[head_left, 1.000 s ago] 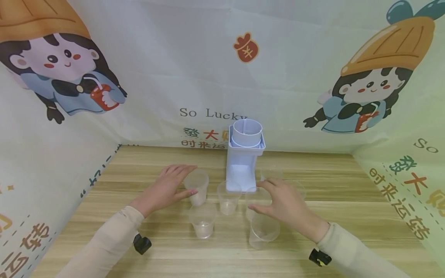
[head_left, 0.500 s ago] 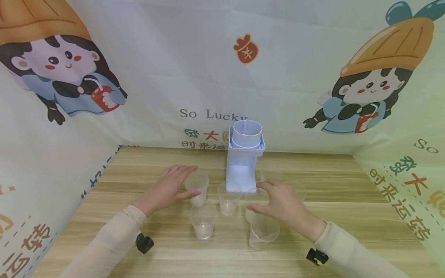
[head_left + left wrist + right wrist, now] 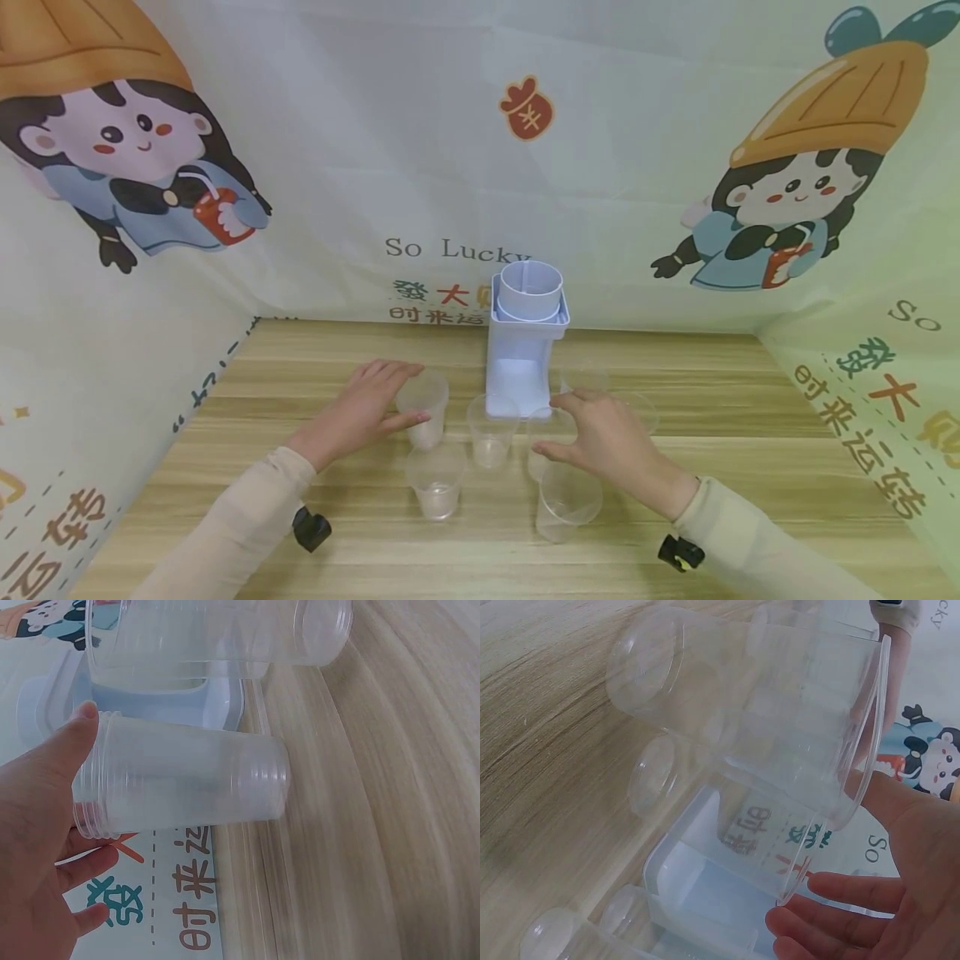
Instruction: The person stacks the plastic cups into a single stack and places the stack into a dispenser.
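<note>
My left hand (image 3: 360, 414) spans the rims of a stack of clear plastic cups (image 3: 180, 776), its thumb on the near side and fingers on the far side. The stack stands upright on the table. With thumb and index finger, my right hand (image 3: 611, 442) reaches round the rim of another clear cup (image 3: 542, 467); the other fingers are loose. In the right wrist view, a nearer cup (image 3: 780, 712) partly covers the right thumb. Between the hands stands a clear cup (image 3: 491, 450), with a pale blue plastic stand (image 3: 517, 379) behind it, topped by a round tube (image 3: 531, 302).
Nearer me are a front-left cup (image 3: 437, 496) and a front-right cup (image 3: 558, 508). More clear cups (image 3: 585, 375) are partly hidden behind the right hand. A printed cloth (image 3: 637, 125) walls in the wooden table (image 3: 337, 542) at the back and sides.
Both hands keep their places at the cups. The head view has shifted very slightly; no cup has visibly moved on the table.
</note>
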A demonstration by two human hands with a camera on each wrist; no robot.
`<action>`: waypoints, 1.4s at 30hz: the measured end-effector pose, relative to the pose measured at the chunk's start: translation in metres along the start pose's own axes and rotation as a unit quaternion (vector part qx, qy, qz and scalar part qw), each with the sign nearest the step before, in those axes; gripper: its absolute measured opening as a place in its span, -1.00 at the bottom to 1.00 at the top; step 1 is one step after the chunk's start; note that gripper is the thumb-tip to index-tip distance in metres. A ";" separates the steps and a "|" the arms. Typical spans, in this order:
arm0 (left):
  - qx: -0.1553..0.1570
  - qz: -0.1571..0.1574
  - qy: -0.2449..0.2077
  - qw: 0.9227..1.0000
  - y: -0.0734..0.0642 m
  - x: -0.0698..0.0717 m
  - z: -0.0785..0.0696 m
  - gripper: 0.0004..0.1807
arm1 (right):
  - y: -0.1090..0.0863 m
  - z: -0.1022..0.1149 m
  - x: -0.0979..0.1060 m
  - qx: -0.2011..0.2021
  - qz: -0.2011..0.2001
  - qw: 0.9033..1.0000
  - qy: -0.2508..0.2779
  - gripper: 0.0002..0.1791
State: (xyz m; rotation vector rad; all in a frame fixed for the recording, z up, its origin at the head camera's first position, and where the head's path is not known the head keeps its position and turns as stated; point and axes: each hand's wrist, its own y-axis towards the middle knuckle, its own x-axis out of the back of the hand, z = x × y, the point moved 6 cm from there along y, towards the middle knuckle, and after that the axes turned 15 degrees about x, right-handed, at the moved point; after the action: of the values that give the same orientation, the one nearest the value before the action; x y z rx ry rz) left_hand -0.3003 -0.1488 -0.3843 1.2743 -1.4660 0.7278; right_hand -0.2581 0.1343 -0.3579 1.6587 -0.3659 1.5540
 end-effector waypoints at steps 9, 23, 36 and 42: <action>0.006 0.001 0.002 1.000 0.000 0.000 -0.001 -0.17 | 0.001 0.001 -0.002 0.000 0.005 1.000 -0.001 -0.34; -0.004 -0.013 0.002 1.000 0.001 0.001 -0.006 -0.17 | 0.002 0.002 -0.003 0.000 0.009 1.000 -0.015 -0.33; 0.000 -0.019 0.000 1.000 0.001 -0.001 -0.008 -0.18 | 0.001 0.001 -0.001 0.004 0.000 1.000 -0.006 -0.30; -0.002 -0.028 -0.003 1.000 0.002 -0.001 -0.007 -0.17 | 0.005 0.002 0.011 0.018 -0.023 1.000 0.000 -0.27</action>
State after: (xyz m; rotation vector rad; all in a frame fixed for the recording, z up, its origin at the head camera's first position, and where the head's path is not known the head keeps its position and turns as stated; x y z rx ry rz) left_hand -0.3000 -0.1415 -0.3828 1.3104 -1.4307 0.6835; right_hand -0.2574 0.1331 -0.3456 1.6821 -0.2991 1.5350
